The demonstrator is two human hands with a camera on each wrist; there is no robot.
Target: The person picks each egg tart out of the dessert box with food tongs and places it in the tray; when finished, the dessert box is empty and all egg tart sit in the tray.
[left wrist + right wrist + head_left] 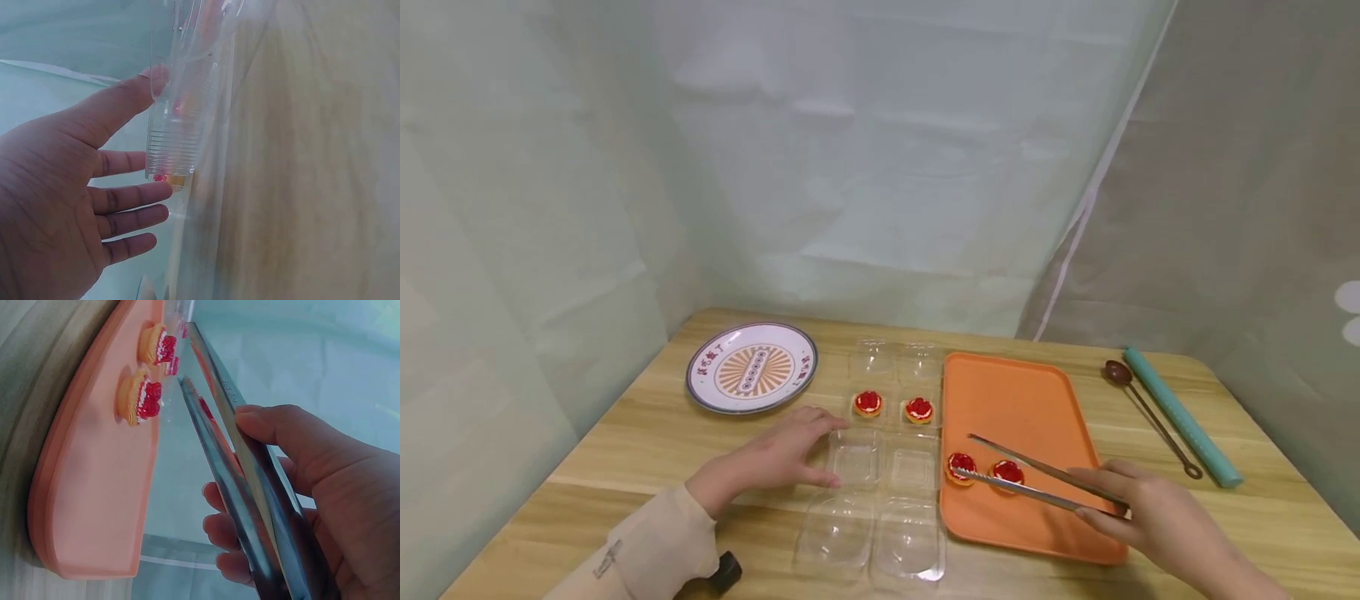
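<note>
My right hand [1168, 517] grips metal tongs [1037, 494], their arms spread over the orange tray [1015, 387]. Beneath the tips lie two small red-topped tarts, a left tart [961, 463] and a right tart [1008, 472]. In the right wrist view, the tong tips hang beside the tarts with a gap between them. My left hand [786, 454] has its fingers extended at the left side of a clear plastic box [853, 458] with an open lid. In the left wrist view, thumb and fingertips are right at the box's ribbed side [172, 147].
Another clear box [913, 467] stands beside it. Behind, two more boxes hold a left tart [868, 404] and a right tart [919, 410]. A patterned plate [752, 371] sits at back left. A brown ladle [1153, 417] and a teal roll [1183, 417] lie right of the tray.
</note>
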